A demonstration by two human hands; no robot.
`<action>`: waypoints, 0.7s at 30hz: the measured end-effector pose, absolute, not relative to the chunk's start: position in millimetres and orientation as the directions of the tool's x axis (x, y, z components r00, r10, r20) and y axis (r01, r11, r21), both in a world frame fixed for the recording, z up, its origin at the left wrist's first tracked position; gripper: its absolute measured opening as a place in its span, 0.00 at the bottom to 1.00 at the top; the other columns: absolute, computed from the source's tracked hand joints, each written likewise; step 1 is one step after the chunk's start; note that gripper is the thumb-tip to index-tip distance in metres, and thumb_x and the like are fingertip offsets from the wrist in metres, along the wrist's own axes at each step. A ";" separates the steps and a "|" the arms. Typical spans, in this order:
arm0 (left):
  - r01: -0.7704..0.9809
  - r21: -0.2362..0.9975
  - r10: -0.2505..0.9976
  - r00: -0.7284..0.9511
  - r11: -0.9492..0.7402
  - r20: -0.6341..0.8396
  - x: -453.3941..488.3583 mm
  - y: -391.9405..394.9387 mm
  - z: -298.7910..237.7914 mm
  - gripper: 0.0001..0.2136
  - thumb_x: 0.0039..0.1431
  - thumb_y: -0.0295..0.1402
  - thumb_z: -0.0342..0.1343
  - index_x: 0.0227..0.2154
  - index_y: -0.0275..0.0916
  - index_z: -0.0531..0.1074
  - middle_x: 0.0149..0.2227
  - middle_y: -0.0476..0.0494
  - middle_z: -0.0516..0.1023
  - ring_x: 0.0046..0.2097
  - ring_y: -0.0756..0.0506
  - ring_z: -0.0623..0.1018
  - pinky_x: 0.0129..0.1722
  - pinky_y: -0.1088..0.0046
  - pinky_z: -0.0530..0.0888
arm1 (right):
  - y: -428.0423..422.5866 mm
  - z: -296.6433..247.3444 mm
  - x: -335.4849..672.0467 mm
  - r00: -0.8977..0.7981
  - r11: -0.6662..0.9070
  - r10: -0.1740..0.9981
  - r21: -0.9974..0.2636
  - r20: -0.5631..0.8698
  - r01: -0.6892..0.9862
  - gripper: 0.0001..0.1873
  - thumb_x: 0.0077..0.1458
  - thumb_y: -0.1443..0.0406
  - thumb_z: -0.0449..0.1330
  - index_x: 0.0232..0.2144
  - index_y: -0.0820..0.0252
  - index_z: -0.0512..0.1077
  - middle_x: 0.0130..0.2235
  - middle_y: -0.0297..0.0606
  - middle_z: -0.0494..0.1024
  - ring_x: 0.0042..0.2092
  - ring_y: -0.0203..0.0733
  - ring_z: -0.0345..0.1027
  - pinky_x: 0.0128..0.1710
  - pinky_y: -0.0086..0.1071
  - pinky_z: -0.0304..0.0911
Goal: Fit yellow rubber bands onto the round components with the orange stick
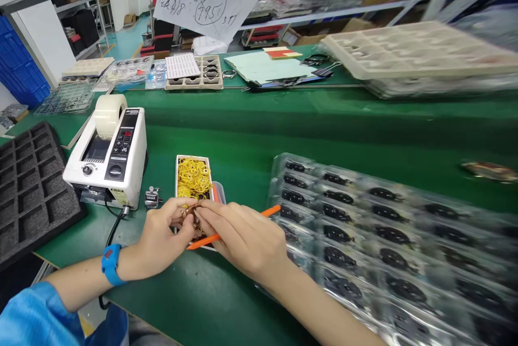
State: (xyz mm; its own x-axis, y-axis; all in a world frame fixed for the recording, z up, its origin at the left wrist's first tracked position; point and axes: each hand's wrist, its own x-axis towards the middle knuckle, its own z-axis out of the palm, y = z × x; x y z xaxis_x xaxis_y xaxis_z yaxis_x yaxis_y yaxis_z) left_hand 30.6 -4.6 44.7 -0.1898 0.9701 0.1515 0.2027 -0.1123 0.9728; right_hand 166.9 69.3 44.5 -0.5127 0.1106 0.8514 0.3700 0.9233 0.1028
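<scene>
My left hand (165, 238), with a blue strap (111, 264) on its wrist, pinches a small copper-coloured metal part (193, 211) between thumb and fingers. From the other side, the fingertips of my right hand (243, 235) close on the same part; its exact shape is mostly hidden. A thin orange stick-like tool (204, 242) runs slantwise under my right hand, tucked in its grip. Both hands hover over the near end of a white box (177, 173). Tangled yellow rings or bands (193, 176) fill its far end, while fingers cover the near end.
A tape dispenser (133, 162) stands at left, with a tally counter (152, 197) beside it. Black foam tray (32, 189) lies far left. Clear plastic trays (319, 216) of black oval parts cover the right. A raised ledge (259, 103) at the back carries trays and papers.
</scene>
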 end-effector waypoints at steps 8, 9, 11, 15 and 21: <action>0.252 0.952 0.962 -0.162 -0.176 0.221 31.3 -7.4 46.1 0.10 0.60 0.29 0.50 0.43 0.36 0.70 0.36 0.43 0.82 0.36 0.49 0.82 0.34 0.78 0.78 | 62.4 40.4 163.2 -0.451 0.910 0.171 0.035 0.876 0.413 0.03 0.62 0.72 0.55 0.36 0.66 0.69 0.30 0.45 0.81 0.28 0.40 0.69 0.27 0.31 0.61; 0.236 0.958 0.964 -0.165 -0.165 0.207 31.5 -7.3 46.6 0.09 0.60 0.29 0.50 0.43 0.36 0.70 0.35 0.43 0.82 0.36 0.49 0.82 0.34 0.78 0.78 | 61.6 39.1 162.7 -0.449 0.906 0.184 0.025 0.874 0.421 0.02 0.61 0.72 0.55 0.37 0.66 0.69 0.30 0.46 0.81 0.28 0.40 0.69 0.27 0.31 0.61; 0.196 0.971 0.969 -0.180 -0.135 0.171 31.6 -6.1 47.7 0.09 0.58 0.29 0.51 0.41 0.37 0.70 0.34 0.44 0.81 0.35 0.49 0.81 0.34 0.77 0.77 | 60.6 37.0 161.8 -0.451 0.901 0.207 0.011 0.868 0.434 0.02 0.61 0.72 0.56 0.37 0.65 0.68 0.30 0.45 0.81 0.27 0.40 0.69 0.28 0.32 0.61; -0.016 1.000 0.978 -0.205 0.025 -0.027 28.3 1.1 48.9 0.07 0.53 0.31 0.56 0.36 0.38 0.67 0.24 0.51 0.76 0.27 0.51 0.77 0.29 0.76 0.74 | 60.4 39.3 163.2 -0.459 0.908 0.282 -0.080 0.842 0.411 0.02 0.61 0.71 0.55 0.38 0.62 0.66 0.31 0.42 0.80 0.30 0.39 0.72 0.30 0.30 0.64; -0.267 0.952 0.958 -0.195 0.153 -0.208 17.3 13.6 54.7 0.12 0.44 0.34 0.64 0.27 0.36 0.66 0.22 0.52 0.73 0.24 0.53 0.71 0.27 0.77 0.68 | 72.7 57.7 178.0 -0.426 0.685 0.720 -0.660 0.548 0.308 0.04 0.63 0.63 0.51 0.35 0.56 0.65 0.26 0.32 0.72 0.21 0.34 0.62 0.19 0.27 0.57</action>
State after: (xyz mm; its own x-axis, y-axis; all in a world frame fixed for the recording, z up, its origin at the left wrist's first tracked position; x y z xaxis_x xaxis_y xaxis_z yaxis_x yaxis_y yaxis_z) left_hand 17.3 13.6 54.7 -0.1948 0.9585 -0.2083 -0.2667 0.1527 0.9516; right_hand 178.0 72.7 57.7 -0.4259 0.7201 0.5478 0.3082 0.6847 -0.6605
